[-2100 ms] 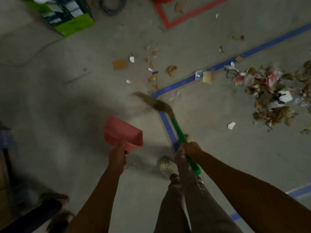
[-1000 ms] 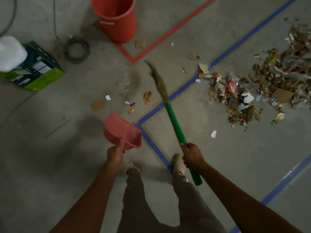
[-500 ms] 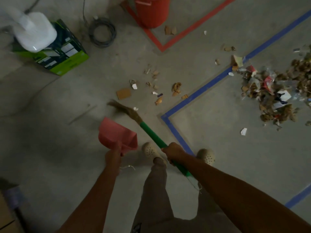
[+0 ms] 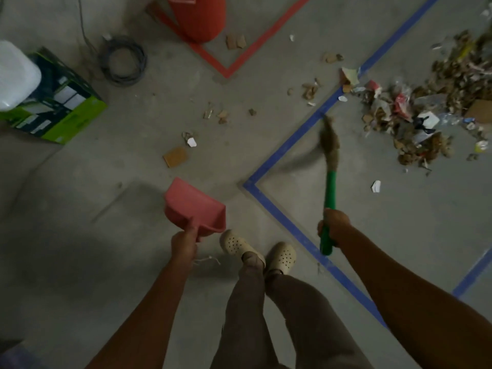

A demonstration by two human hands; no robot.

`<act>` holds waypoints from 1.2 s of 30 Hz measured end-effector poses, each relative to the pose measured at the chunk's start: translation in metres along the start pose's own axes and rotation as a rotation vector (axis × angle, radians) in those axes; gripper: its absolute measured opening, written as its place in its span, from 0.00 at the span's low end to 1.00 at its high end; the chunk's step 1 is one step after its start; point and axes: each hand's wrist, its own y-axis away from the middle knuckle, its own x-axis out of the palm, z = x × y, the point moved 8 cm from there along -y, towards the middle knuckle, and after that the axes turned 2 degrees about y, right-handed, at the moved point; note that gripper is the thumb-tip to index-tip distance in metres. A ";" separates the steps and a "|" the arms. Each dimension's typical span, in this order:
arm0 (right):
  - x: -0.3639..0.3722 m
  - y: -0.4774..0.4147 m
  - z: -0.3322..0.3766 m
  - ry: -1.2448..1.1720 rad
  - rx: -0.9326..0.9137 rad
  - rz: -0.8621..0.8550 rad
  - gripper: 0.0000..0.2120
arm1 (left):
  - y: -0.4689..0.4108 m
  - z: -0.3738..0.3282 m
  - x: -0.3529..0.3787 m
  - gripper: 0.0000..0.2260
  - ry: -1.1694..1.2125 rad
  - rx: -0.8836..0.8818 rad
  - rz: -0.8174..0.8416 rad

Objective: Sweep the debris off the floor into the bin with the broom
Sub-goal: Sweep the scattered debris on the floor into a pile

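The broom [image 4: 329, 166], green-handled with blurred brown bristles, is standing inside the blue tape line [image 4: 287, 145] on the grey concrete floor [image 4: 106, 249], just left of the debris pile [image 4: 426, 110]. The right hand [image 4: 332, 227] is gripping its handle near the lower end. The left hand [image 4: 183, 243] is clenching a pink dustpan [image 4: 194, 206]. Loose scraps [image 4: 221, 115] are lying between the red bin [image 4: 198, 17] and the dustpan. A green box [image 4: 58, 107] and coiled cable [image 4: 122, 59] are sitting far left.

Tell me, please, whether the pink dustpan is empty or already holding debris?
Empty, as far as shows: the dustpan, held off the floor in the left hand, has a bare pink surface with no scraps on it.
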 end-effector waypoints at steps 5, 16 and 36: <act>-0.072 0.010 -0.003 -0.206 0.003 -0.071 0.11 | 0.020 -0.018 0.020 0.22 -0.021 0.033 0.028; -0.031 0.088 -0.005 0.032 -0.236 0.153 0.13 | 0.044 -0.062 0.016 0.22 0.044 0.119 0.038; 0.310 0.096 0.048 0.715 -0.238 0.388 0.14 | -0.145 -0.070 -0.144 0.23 0.025 -0.026 -0.064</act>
